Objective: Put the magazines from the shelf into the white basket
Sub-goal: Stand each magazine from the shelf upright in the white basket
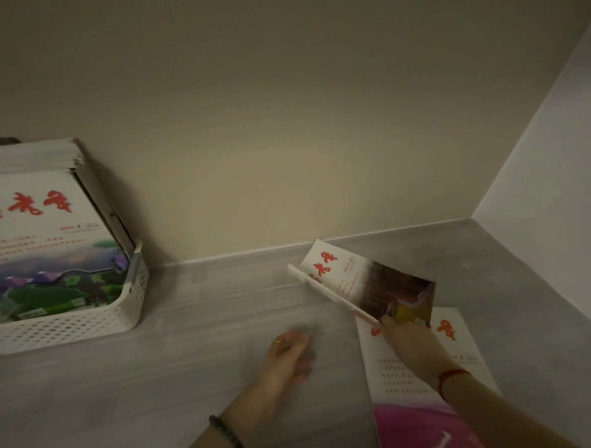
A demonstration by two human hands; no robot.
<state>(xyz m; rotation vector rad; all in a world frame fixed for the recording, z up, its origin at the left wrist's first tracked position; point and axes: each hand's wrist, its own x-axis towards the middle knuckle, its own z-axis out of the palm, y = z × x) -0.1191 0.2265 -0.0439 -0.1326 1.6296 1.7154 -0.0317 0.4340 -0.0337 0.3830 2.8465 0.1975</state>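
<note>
A white perforated basket stands at the left of the grey shelf, filled with several magazines; the top one shows red characters and a green landscape. My right hand grips the near corner of a magazine with a dark cover photo, tilted up off the shelf. Under it lies another magazine with a pink lower cover, flat on the shelf. My left hand hovers low over the bare shelf, left of the lifted magazine, fingers loosely curled and blurred, holding nothing.
A beige back wall closes the shelf behind, and a white side wall bounds it on the right. Bare shelf surface lies between the basket and the magazines.
</note>
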